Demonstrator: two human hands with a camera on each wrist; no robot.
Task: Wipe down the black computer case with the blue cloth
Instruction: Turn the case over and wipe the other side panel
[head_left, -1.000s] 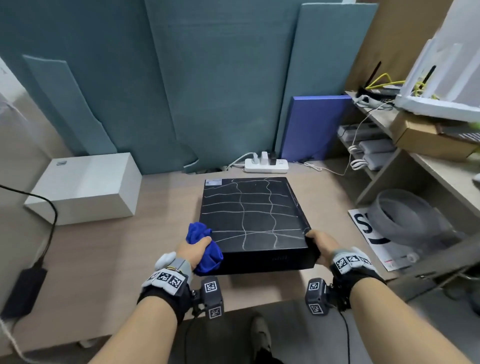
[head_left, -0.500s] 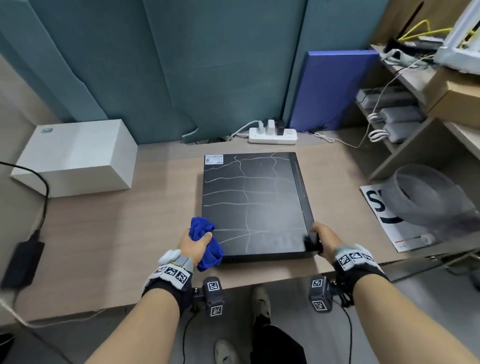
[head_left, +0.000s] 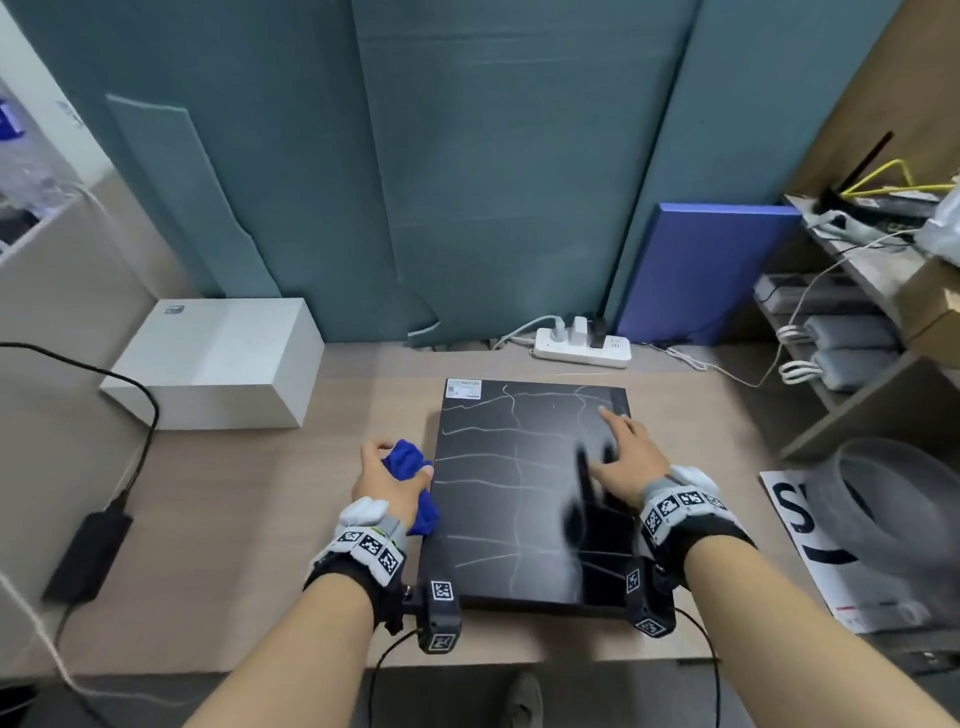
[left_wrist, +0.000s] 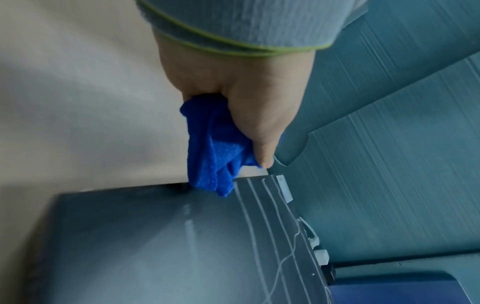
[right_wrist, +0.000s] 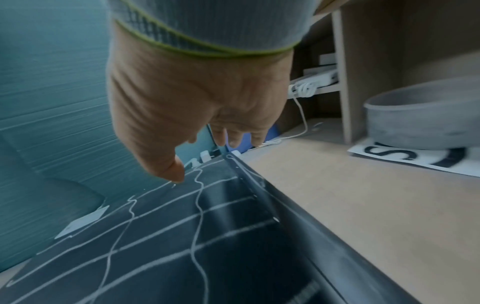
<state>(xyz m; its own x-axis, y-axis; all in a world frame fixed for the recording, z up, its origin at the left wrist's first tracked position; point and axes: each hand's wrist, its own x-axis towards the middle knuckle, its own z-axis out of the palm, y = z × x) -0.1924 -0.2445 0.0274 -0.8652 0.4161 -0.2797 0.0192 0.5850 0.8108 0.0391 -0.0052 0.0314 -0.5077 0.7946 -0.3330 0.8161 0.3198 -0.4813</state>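
Flat on the wooden desk (head_left: 218, 519), the black computer case (head_left: 519, 499) is seen lying on its broad side, its near edge close to the front rim of the desk. Its glossy top panel is crossed by thin, wavy white lines forming a rough grid, and a small white label (head_left: 463, 388) is stuck at the far left corner. A bunched blue cloth (head_left: 408, 462) is gripped in the left hand (head_left: 387, 480), whose fingers and thumb are curled round it; the cloth is held just beside the case's left edge, and in the left wrist view a hanging fold overlaps that edge, though contact cannot be judged. The right hand (head_left: 626, 457) is spread above the right part of the top panel, fingers straight and parted, nothing being held; whether the panel is touched cannot be told, as the hand is blurred.

Compared with half a second earlier, the right hand is no longer clamped on the near right corner of the case and is now found farther up over the panel. The left hand with the cloth is likewise placed farther along the left edge.
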